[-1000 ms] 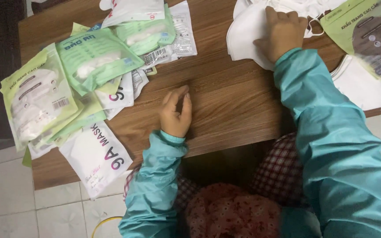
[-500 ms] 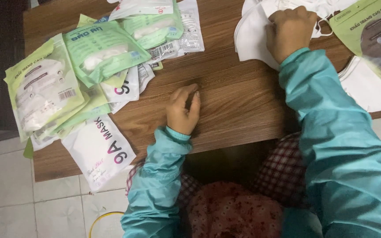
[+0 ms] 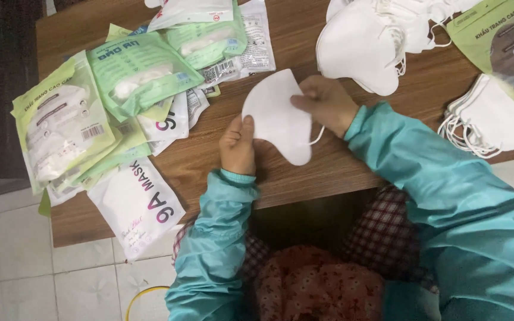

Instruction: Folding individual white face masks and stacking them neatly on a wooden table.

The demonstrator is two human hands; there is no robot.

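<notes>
From where I stand, both hands share one white face mask (image 3: 278,116), held flat just above the wooden tabletop (image 3: 340,172). The left hand (image 3: 237,145) pinches the mask's lower left edge, its fingers closed on the fabric, while the right hand (image 3: 326,105) grips the upper right edge where the ear loop hangs, so the mask stays spread and uncreased between them. A stack of loose white masks (image 3: 361,44) lies just beyond the right hand, within easy reach, and another pile (image 3: 495,122) sits to its right. Green and white packets (image 3: 108,107) are heaped to the left.
</notes>
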